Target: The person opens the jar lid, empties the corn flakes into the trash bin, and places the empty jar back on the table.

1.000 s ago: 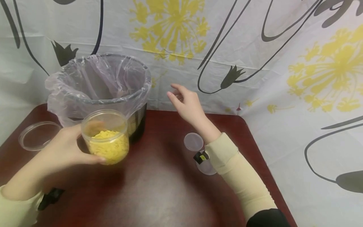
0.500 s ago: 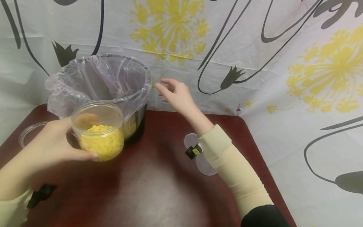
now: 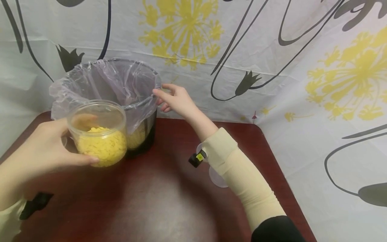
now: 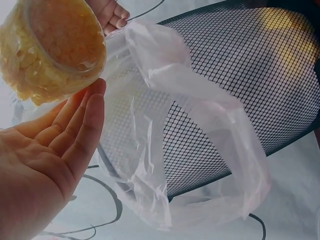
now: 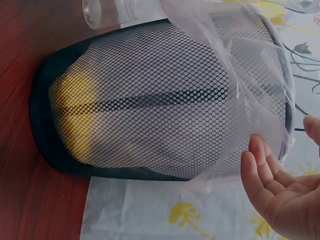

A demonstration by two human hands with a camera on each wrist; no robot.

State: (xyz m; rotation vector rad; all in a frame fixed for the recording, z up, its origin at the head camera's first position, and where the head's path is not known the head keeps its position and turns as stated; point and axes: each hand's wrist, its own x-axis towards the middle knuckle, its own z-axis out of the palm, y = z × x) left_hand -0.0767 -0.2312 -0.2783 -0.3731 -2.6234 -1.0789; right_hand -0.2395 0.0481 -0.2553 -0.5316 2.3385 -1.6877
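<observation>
My left hand [image 3: 45, 144] grips a clear plastic jar [image 3: 101, 153] from its left side, thumb at the front. The jar has no lid on it and is partly filled with small yellow pieces. It is held near the front of a black mesh wastebasket [image 3: 143, 134], whose rim is draped with a thin see-through bin liner [image 3: 72, 92]. At the basket's right rim is my right hand [image 3: 178, 101], thumb over the top and fingers outside. In the right wrist view its fingertips [image 5: 256, 142] lie at the liner, thumb apart. Something yellow [image 5: 77, 117] shows low through the mesh.
Clear round discs [image 3: 217, 178] lie on the dark red table [image 3: 163, 201], partly hidden by the right forearm. A clear plastic container [image 5: 107, 12] stands beside the basket in the right wrist view. Patterned cloth [image 3: 272, 101] hangs behind and to the right.
My right hand has moved left to the basket's rim. My left hand has carried the jar left and slightly up, covering the clear round item at the left.
</observation>
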